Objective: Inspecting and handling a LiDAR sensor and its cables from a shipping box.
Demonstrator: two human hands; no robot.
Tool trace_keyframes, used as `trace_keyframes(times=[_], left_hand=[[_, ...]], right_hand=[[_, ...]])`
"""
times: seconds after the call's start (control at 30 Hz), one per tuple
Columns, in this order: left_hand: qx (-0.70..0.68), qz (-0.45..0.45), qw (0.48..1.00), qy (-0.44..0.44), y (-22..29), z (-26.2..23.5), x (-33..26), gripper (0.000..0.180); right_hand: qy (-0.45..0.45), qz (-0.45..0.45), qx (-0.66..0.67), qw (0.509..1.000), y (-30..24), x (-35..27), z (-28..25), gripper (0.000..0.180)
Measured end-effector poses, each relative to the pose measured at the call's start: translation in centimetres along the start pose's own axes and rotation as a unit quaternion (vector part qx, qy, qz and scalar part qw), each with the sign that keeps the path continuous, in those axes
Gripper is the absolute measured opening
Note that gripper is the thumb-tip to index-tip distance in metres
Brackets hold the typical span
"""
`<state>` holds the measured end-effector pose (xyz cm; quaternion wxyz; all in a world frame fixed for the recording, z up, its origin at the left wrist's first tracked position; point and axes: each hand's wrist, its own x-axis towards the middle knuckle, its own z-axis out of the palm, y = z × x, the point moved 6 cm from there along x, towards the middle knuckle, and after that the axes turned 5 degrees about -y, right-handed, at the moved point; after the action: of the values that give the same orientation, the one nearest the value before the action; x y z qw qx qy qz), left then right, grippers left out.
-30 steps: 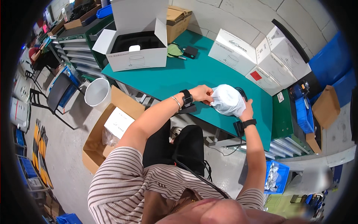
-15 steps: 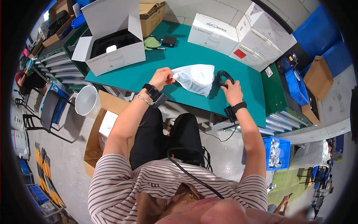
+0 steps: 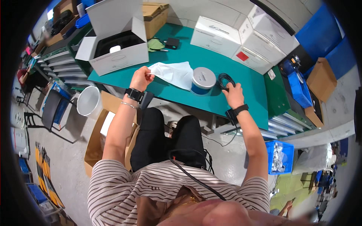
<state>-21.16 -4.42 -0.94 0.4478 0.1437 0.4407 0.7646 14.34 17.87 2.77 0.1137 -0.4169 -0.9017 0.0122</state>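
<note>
My left hand (image 3: 141, 78) pinches one end of a thin white bag (image 3: 172, 74), which trails flat across the green table (image 3: 169, 92). Just right of the bag stands a short round device (image 3: 204, 77) with a silver-white top and a dark blue lower side. The bag's far end reaches the device's left side; whether they touch I cannot tell. My right hand (image 3: 235, 95) is closed on a coiled black cable (image 3: 222, 78) at the table, to the right of the device.
An open white box (image 3: 124, 60) with black lining stands at the back left. Beside it lie a small black box (image 3: 172, 43) and a green item (image 3: 155, 45). Closed white boxes (image 3: 215, 35) are stacked at the back right. A white bin (image 3: 89, 101) is below left.
My left hand has moved left, drawing the white bag off the round device, which is now uncovered. My right hand stays at the coiled cable.
</note>
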Motion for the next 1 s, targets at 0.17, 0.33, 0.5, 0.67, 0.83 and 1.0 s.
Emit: trace_keyframes(times=[0.17,0.33,0.5,0.67,0.83,1.0], left_hand=[[0.062,0.087,0.994,-0.010,3.5,4.7,-4.3,0.015],[-0.019,0.217,0.976,-0.029,11.3,1.8,-4.0,0.009],[0.057,0.381,0.922,0.043,21.5,-0.3,-3.9,0.030],[0.670,0.330,0.594,0.300,26.3,-4.6,-0.1,0.026],[0.813,0.166,0.546,0.118,21.6,-2.0,5.4,0.025],[0.847,0.095,0.518,0.068,20.1,1.1,8.8,0.027]], right_hand=[[0.007,-0.008,0.031,0.999,1.5,-0.5,0.1,0.036],[0.038,-0.045,0.065,0.996,1.8,-1.1,0.9,0.042],[0.032,-0.028,0.073,0.996,2.4,-1.5,1.4,0.043],[0.037,-0.010,0.064,0.997,2.1,-1.7,1.3,0.042],[0.038,-0.005,0.061,0.997,2.2,-1.7,1.5,0.042],[0.052,-0.017,0.056,0.997,1.5,-1.4,1.2,0.041]])
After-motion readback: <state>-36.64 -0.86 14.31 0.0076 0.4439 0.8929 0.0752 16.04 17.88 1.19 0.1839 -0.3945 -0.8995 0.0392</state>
